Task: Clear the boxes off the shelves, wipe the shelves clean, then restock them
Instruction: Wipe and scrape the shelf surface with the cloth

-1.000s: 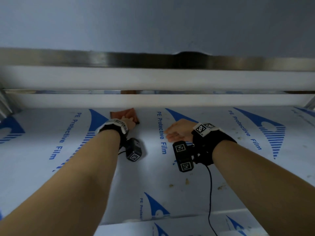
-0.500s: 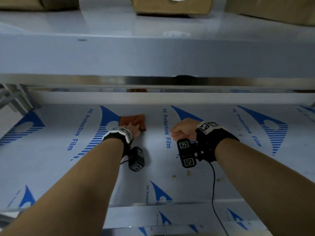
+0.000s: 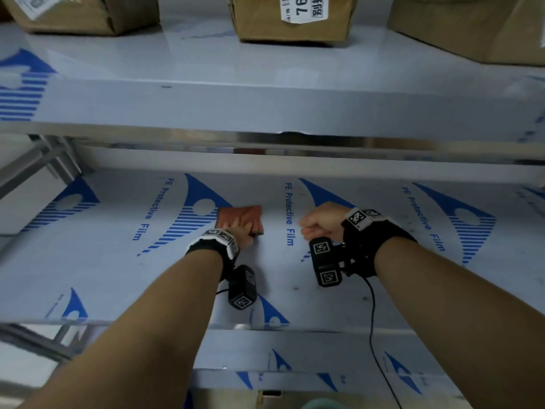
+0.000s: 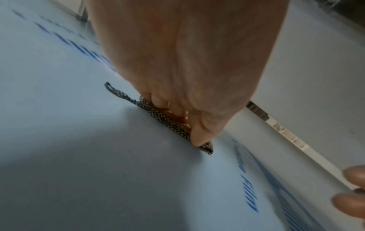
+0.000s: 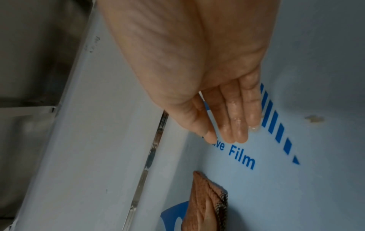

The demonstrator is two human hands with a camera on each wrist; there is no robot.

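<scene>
- The left hand (image 3: 239,228) lies flat on a folded rust-brown cloth (image 3: 246,214), fingers spread over it and pressing it down on the middle shelf (image 3: 97,261). To my eye that is a wiping hold: the palm's weight keeps the cloth against the film-covered surface.
- From the left wrist view the cloth's dark mesh edge (image 4: 168,120) peeks out under the fingertips (image 4: 199,139), so it is pinned rather than bunched up.
- The right hand (image 3: 320,221) carries nothing. From above it seems loosely curled, but the right wrist view shows the fingers (image 5: 237,121) fairly straight and together, tips close to the shelf. I cannot tell if they touch it. They look wet.
- I'd judge the right hand is idle or steadying, just to the side of the cloth.
- This shelf has no boxes on it where I can see; a few small brownish specks (image 3: 365,298) remain near its front.
- The upper shelf (image 3: 265,104) carries three cardboard boxes (image 3: 290,17); all look closed and the middle one has a white label. What is in them I cannot tell.
</scene>
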